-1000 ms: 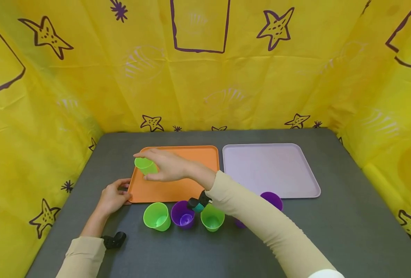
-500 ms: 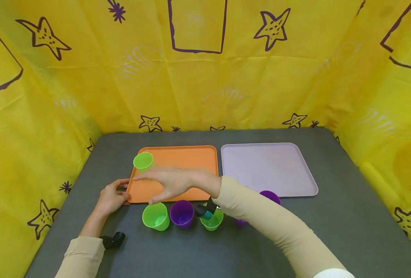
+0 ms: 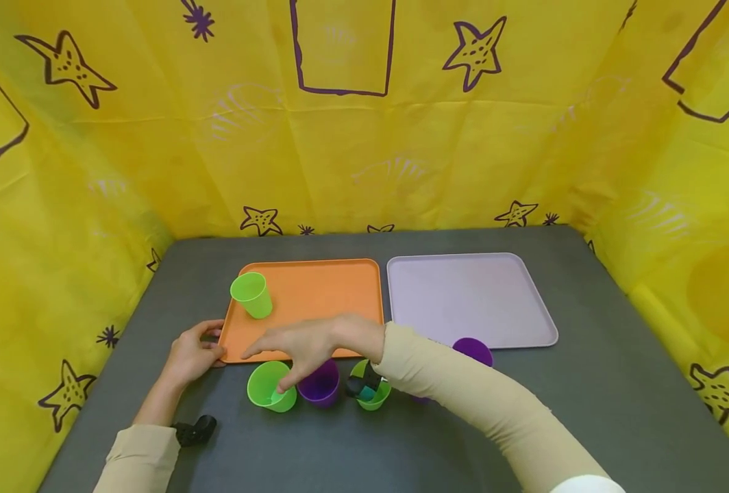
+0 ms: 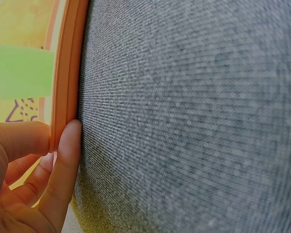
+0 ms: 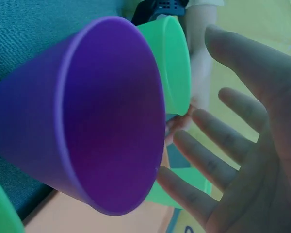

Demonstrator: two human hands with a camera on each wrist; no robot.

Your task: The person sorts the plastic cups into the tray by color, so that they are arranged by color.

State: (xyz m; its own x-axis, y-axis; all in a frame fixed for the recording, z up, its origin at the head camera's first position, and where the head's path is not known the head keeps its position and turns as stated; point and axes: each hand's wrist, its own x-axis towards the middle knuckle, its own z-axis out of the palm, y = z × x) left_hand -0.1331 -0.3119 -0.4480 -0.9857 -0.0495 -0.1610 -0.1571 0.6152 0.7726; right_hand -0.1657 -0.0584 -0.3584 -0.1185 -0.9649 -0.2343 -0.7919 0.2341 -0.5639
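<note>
My left hand (image 3: 192, 352) pinches the near left corner of the orange tray (image 3: 315, 298). In the left wrist view, thumb and fingers hold its rim (image 4: 67, 82). A light green cup (image 3: 252, 294) stands upright on the tray's left part. My right hand (image 3: 309, 342), fingers spread and holding nothing, hovers over the front row of cups. Below its thumb is a green cup (image 3: 264, 389); beside that stands a purple cup (image 3: 318, 392), partly covered by the hand. In the right wrist view, the purple cup (image 5: 111, 116) opens toward the palm, apart from the fingers.
A lavender tray (image 3: 472, 301) lies right of the orange one. Another green cup (image 3: 373, 402) sits under the right wrist's camera. A purple cup (image 3: 473, 350) stands at the lavender tray's front edge; a further purple cup is mostly hidden by the sleeve. Yellow cloth surrounds the grey table.
My right hand has let go of the green cup, leaving it on the orange tray, and has moved back toward me over the front cups. My left hand stays at the tray corner.
</note>
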